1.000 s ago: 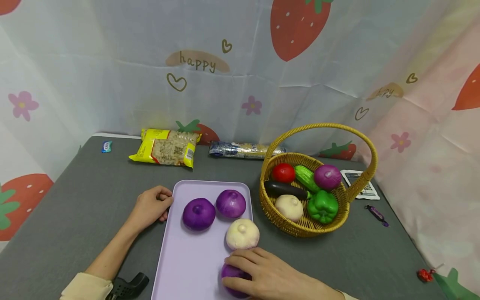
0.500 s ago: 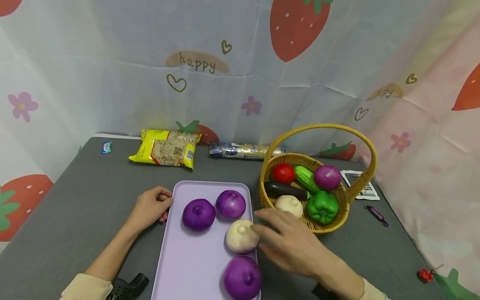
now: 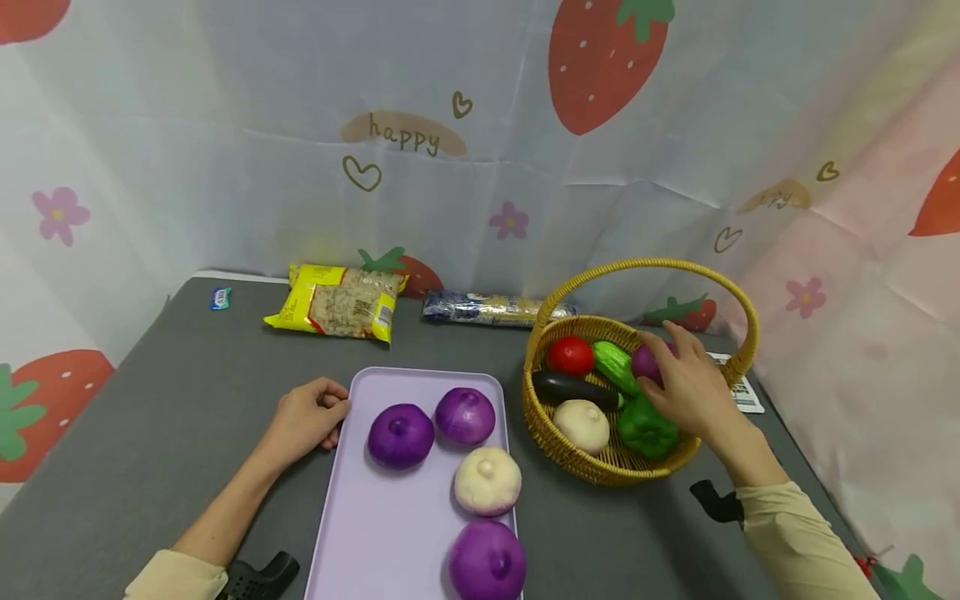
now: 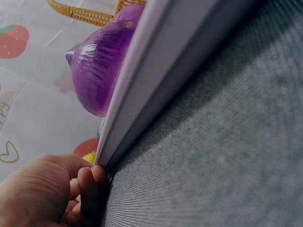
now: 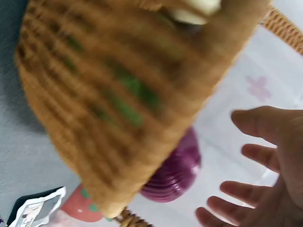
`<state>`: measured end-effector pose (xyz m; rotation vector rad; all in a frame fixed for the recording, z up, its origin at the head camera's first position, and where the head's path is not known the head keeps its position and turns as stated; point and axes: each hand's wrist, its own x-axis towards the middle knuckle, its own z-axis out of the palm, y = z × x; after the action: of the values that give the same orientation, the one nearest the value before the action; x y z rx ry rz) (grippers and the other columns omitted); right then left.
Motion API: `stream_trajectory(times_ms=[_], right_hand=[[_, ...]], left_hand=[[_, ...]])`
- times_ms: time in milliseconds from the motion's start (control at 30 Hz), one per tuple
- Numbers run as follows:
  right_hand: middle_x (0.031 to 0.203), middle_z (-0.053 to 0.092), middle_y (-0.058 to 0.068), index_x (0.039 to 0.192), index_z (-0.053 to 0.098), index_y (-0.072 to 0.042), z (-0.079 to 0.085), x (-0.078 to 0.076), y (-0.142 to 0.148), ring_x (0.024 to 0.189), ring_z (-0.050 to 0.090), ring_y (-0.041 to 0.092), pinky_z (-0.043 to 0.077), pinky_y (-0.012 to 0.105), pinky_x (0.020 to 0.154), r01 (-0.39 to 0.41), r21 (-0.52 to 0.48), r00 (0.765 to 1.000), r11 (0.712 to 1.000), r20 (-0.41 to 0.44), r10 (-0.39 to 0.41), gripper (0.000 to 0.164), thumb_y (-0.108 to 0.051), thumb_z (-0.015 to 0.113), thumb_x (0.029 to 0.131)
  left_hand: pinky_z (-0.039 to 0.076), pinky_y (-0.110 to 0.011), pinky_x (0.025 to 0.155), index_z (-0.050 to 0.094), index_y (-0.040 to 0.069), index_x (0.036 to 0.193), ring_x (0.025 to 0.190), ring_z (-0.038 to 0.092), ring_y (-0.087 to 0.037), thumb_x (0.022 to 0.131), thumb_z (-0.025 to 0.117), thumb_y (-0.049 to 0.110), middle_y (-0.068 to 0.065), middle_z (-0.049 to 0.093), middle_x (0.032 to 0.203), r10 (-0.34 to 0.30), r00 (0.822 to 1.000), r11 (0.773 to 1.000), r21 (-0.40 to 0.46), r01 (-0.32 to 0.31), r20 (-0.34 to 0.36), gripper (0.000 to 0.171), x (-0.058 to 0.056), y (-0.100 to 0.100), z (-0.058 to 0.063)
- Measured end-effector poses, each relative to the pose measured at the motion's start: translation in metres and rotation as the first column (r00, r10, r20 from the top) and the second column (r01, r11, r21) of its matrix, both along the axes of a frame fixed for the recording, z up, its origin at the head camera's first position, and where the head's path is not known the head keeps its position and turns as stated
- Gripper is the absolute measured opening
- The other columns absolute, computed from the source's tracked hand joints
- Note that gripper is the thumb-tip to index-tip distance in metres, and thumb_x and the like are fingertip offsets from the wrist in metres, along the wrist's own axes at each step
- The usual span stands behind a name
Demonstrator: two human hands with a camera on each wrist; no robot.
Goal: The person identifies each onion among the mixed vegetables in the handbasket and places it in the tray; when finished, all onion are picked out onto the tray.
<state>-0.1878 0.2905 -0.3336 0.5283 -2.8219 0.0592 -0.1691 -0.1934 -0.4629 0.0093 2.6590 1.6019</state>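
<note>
The person's right hand point(image 3: 690, 387) hangs over the right side of the golden woven basket point(image 3: 600, 472) with its tall arched handle, fingers spread above a glossy round purple onion point(image 3: 647, 363). The right wrist view shows a gap between fingertips and onion, so nothing is gripped there. The onion sits in the basket just behind a shiny green bell pepper point(image 3: 647, 427); a round red tomato point(image 3: 570, 357), a ridged light-green gourd point(image 3: 615, 366), a long black eggplant point(image 3: 574, 389) and a round cream-white turnip point(image 3: 582, 426) share the space. Closer to me, the left hand point(image 3: 307, 415) pinches the left edge of a flat lilac rectangular tray point(image 3: 375, 533) between thumb and fingers. On the tray lie a deep-purple squat bulb point(image 3: 401, 437) and a lighter violet bulb point(image 3: 465, 416) toward the far end, then a cream-topped bulb with a purple underside point(image 3: 487, 481) and, just in front of it, a large purple bulb point(image 3: 487, 560). A yellow plastic food bag point(image 3: 341, 302) lies at the back of the grey table point(image 3: 187, 408).
</note>
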Motion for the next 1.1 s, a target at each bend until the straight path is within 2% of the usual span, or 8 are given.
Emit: stream_trajectory(times_ms=[133,267,433,600,900,1100], right_hand=[[0.15,0.025,0.037,0.146,0.038,-0.008,-0.003,-0.005,0.007,0.137,0.028,0.058,0.041,0.072,0.098,0.038,0.064,0.991,0.997,0.124,-0.046,0.066,-0.021,0.067,0.088],[0.149,0.026,0.039,0.147,0.038,-0.006,-0.006,-0.009,0.009,0.135,0.028,0.061,0.037,0.074,0.1,0.027,0.11,0.986,0.994,0.163,-0.045,0.066,-0.022,0.066,0.09],[0.134,0.042,0.036,0.14,0.048,-0.006,-0.011,-0.011,0.011,0.118,0.049,0.055,0.049,0.065,0.089,-0.003,0.131,0.988,0.991,0.151,-0.017,0.056,-0.019,0.067,0.09],[0.124,0.048,0.034,0.136,0.052,-0.005,-0.014,-0.01,0.011,0.102,0.058,0.05,0.054,0.06,0.077,0.013,0.132,0.99,0.991,0.138,-0.031,0.053,-0.019,0.07,0.087],[0.128,0.053,0.027,0.141,0.046,-0.006,-0.009,-0.004,0.005,0.105,0.059,0.046,0.056,0.059,0.076,0.054,0.043,0.995,0.998,0.08,-0.057,0.067,-0.027,0.073,0.084],[0.13,0.056,0.025,0.142,0.046,-0.007,-0.002,0.009,-0.008,0.109,0.059,0.044,0.056,0.058,0.078,0.016,-0.06,1.0,0.998,0.024,-0.015,0.07,-0.032,0.074,0.083]], left_hand=[[0.055,-0.029,0.047,0.062,-0.001,0.107,0.049,0.06,-0.011,0.091,0.058,0.012,-0.01,0.066,0.078,0.004,1.0,1.0,0.002,-0.004,0.004,0.021,0.001,0.0,-0.001],[0.055,-0.029,0.047,0.062,-0.001,0.107,0.049,0.06,-0.011,0.091,0.058,0.012,-0.01,0.066,0.078,0.007,1.0,1.0,0.005,-0.007,0.01,0.021,0.001,-0.001,0.0],[0.055,-0.029,0.048,0.062,-0.001,0.107,0.049,0.061,-0.012,0.091,0.057,0.013,-0.01,0.066,0.078,0.01,1.0,1.0,0.003,-0.01,0.018,0.022,0.0,-0.001,0.0],[0.055,-0.029,0.047,0.063,0.0,0.106,0.049,0.06,-0.011,0.091,0.057,0.013,-0.009,0.066,0.077,0.011,1.0,1.0,-0.007,-0.011,0.009,0.021,0.0,0.0,-0.001],[0.055,-0.029,0.047,0.062,-0.001,0.106,0.049,0.06,-0.012,0.091,0.057,0.012,-0.009,0.066,0.077,0.003,1.0,1.0,-0.002,-0.003,0.008,0.021,0.0,0.0,-0.001],[0.054,-0.029,0.047,0.062,-0.001,0.106,0.048,0.06,-0.011,0.091,0.057,0.012,-0.009,0.066,0.077,-0.001,1.0,1.0,-0.003,0.001,0.002,0.021,0.0,0.001,0.0]])
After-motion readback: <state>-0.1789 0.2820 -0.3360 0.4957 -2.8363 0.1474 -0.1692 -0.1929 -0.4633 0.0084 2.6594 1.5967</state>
